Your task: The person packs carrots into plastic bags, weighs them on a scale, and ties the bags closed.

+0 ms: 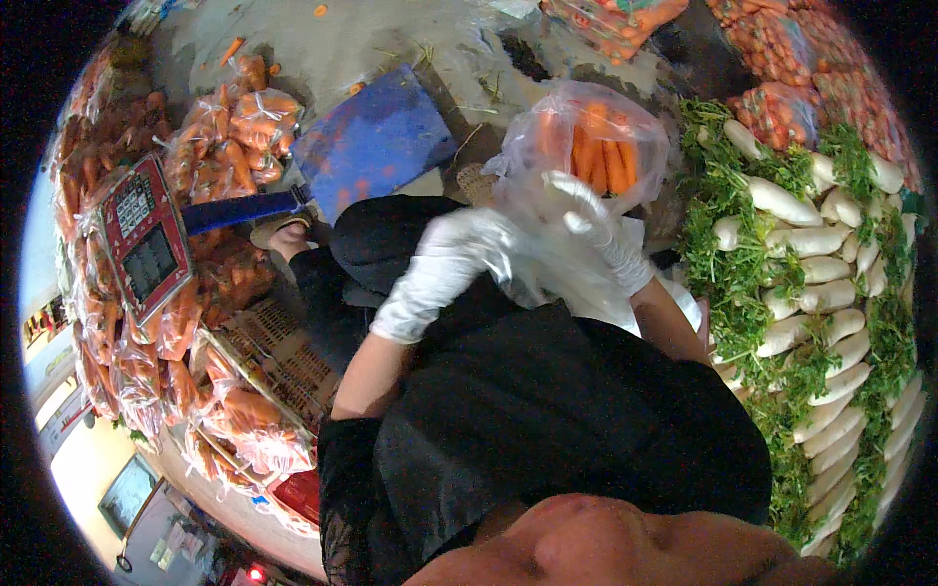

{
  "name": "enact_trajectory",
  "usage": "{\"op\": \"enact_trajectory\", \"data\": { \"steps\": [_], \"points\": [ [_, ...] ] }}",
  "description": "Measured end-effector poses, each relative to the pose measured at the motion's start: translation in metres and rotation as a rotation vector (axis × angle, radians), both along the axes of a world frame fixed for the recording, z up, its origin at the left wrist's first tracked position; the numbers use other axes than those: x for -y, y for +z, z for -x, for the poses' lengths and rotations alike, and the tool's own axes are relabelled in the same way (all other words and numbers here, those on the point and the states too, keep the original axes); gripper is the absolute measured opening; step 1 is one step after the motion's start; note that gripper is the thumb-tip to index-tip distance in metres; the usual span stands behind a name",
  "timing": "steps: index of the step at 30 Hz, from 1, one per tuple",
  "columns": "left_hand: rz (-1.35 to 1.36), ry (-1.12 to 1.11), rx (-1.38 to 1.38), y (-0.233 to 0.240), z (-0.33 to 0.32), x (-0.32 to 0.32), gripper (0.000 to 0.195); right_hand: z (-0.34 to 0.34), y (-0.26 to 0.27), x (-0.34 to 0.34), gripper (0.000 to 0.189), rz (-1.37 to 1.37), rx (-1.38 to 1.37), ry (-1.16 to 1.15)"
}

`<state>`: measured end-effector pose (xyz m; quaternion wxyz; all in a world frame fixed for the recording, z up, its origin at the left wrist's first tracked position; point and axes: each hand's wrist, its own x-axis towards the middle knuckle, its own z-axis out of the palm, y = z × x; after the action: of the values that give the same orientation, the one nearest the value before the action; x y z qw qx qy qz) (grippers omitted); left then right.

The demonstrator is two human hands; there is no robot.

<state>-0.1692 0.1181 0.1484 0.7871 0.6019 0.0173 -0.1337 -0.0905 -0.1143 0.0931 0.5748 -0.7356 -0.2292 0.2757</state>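
White gloves cover both hands. My left hand (pixel 469 245) is bent above my lap with its fingers curled at thin, clear plastic film (pixel 557 267); blur hides how firmly they hold it. My right hand (pixel 597 227) is over the same film, thumb and fingers apart, just below an open clear plastic bag (pixel 506 157). Upright carrots (pixel 604 165) fill that bag, which stands on the floor in front of me. Whether the right fingers touch the bag's edge cannot be made out.
A blue scale platform (pixel 374 139) lies ahead, its red display panel (pixel 146 238) at left. Bagged carrots (pixel 264 117) are piled on the left beside a woven basket (pixel 278 359). White radishes (pixel 824 271) with green leaves are stacked on the right, net sacks of carrots (pixel 769 113) beyond.
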Motion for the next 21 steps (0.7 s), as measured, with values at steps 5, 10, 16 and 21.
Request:
{"op": "enact_trajectory", "data": {
  "steps": [5,10,16,21],
  "points": [
    [-0.087,1.099,0.111,0.059,0.007,-0.147,0.017,0.075,-0.079,0.085,0.027,0.899,-0.105,0.634],
    [0.628,0.873,0.205,0.095,0.058,-0.188,0.016,0.035,-0.027,0.020,0.027,0.523,0.020,0.395],
    [0.390,1.071,0.423,0.112,0.101,-0.174,0.017,-0.036,0.004,-0.131,0.038,-0.427,-0.146,0.109],
    [-1.747,1.041,0.390,0.149,0.116,-0.146,0.033,-0.022,-0.010,-0.259,0.047,-0.270,-0.571,0.595]
  ]
}}
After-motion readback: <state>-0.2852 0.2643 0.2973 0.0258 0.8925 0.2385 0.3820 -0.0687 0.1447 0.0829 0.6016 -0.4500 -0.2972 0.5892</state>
